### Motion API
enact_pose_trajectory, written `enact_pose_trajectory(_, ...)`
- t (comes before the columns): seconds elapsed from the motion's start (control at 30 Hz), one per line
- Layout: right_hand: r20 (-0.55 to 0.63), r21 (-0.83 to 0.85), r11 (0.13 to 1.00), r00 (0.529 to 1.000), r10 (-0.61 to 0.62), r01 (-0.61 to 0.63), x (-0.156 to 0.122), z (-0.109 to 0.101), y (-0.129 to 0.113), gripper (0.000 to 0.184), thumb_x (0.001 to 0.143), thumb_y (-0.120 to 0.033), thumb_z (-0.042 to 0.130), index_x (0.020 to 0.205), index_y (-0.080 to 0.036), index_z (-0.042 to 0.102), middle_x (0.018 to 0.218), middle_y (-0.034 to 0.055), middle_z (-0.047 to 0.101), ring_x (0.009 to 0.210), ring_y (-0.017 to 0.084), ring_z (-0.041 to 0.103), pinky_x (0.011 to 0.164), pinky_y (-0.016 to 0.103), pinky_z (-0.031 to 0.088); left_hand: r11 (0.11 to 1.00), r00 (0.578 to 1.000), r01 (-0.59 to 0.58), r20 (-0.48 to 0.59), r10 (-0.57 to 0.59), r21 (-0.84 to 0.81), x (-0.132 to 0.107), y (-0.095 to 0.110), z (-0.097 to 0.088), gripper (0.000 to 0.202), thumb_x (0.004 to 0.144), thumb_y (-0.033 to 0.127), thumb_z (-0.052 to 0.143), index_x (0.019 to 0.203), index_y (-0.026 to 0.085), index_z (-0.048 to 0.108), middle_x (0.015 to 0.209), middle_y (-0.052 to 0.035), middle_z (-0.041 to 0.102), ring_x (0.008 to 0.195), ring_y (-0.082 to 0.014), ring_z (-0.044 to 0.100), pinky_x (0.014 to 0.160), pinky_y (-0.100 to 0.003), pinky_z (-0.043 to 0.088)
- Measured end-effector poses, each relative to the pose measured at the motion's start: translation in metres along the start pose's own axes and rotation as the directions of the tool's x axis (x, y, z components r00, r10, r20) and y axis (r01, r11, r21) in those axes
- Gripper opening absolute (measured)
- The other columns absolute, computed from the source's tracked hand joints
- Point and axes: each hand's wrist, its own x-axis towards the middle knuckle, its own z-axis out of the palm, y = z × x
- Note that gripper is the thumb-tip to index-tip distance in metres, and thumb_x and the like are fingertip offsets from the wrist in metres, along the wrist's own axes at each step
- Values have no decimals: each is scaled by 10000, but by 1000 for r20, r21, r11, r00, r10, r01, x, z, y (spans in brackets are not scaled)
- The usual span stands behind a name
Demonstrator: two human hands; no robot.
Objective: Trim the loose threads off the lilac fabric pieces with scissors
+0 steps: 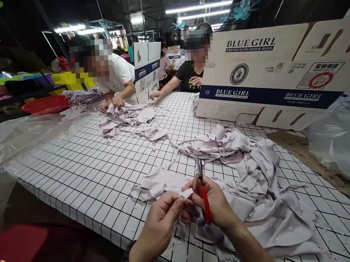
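Note:
My left hand (165, 213), with a dark beaded bracelet at the wrist, pinches a narrow end of pale lilac fabric (186, 193). In my right hand (218, 206) is a pair of scissors (205, 204) with red handles, its blades pointing up and away from me. The fingertips of that hand also meet the fabric strip close to my left fingers. A flat piece of the same cloth (157, 182) lies just beyond my hands. To the right spreads a large heap of lilac fabric pieces (252, 165), partly hidden by my right hand and forearm.
A white table (85, 173) with a black grid carries scattered scraps. Beer cartons (266, 68) stand at the right and far middle (147, 73). Two people handle another fabric pile (126, 118) across the table. Clear plastic (340, 135) lies at right; a red basin (45, 104) is far left.

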Motion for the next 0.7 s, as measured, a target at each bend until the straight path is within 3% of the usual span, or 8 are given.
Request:
enact_pose_trajectory(0.07,-27,-47,999,1000,-12,11,0,-1,4,257,692,-263,728,734,-216,479,702,-37,595,520,98,512,492,236,439,987,993,-99,-49,106,124,1,-3,-1,311,900,424,580,804,156,703,926,-92,614,852,-191,610,661,-258,524)
enact_pose_trajectory(0.13,-24,-64,998,1000,-18,16,-2,-3,10,278,693,-279,740,726,-211,473,739,-23,606,542,98,506,507,236,435,979,986,-145,-57,154,147,2,-8,0,320,909,408,569,751,159,693,942,-110,621,942,-222,604,685,-264,524)
enact_pose_trajectory(0.27,32,-48,999,999,1,1,-8,-11,13,348,704,-376,766,727,-212,460,682,-40,565,528,104,502,502,240,420,992,995,-92,36,95,-83,5,-17,6,300,927,415,543,839,153,660,672,-33,620,586,-141,595,592,-268,501)
enact_pose_trajectory(0.4,-44,-314,950,999,-14,-1,-26,-30,-9,331,738,-415,733,762,-214,473,792,-10,580,582,112,498,537,251,425,988,993,-89,60,97,-124,7,-16,10,290,945,398,524,859,142,629,669,-12,611,600,-122,591,635,-259,493)
enact_pose_trajectory(0.47,-69,-537,844,997,-38,-5,-39,-39,-24,286,755,-399,709,779,-216,491,761,-18,559,619,130,495,556,252,419,993,992,-101,65,105,-60,7,-14,9,281,953,388,512,870,145,625,713,-19,612,652,-127,601,654,-252,492)
enact_pose_trajectory(0.57,-71,-800,598,997,-15,-48,-56,-44,-39,309,748,-417,691,719,-226,449,669,-34,512,609,148,477,543,256,398,988,988,-141,80,136,62,8,-12,9,265,971,364,478,904,152,622,797,-33,607,691,-128,603,676,-252,493)
enact_pose_trajectory(0.63,-76,-883,465,997,-18,-59,-63,-40,-41,352,733,-445,688,699,-233,409,664,-30,520,600,153,478,541,261,392,970,979,-192,102,178,148,9,-13,9,256,980,338,459,904,155,621,836,-40,593,703,-129,598,674,-255,491)
enact_pose_trajectory(0.7,-86,-918,390,996,-32,-67,-66,-35,-41,367,741,-473,670,701,-237,392,684,-18,545,612,163,499,552,267,398,947,965,-248,133,224,204,9,-14,10,254,986,315,443,887,157,615,833,-37,571,705,-131,586,667,-257,487)
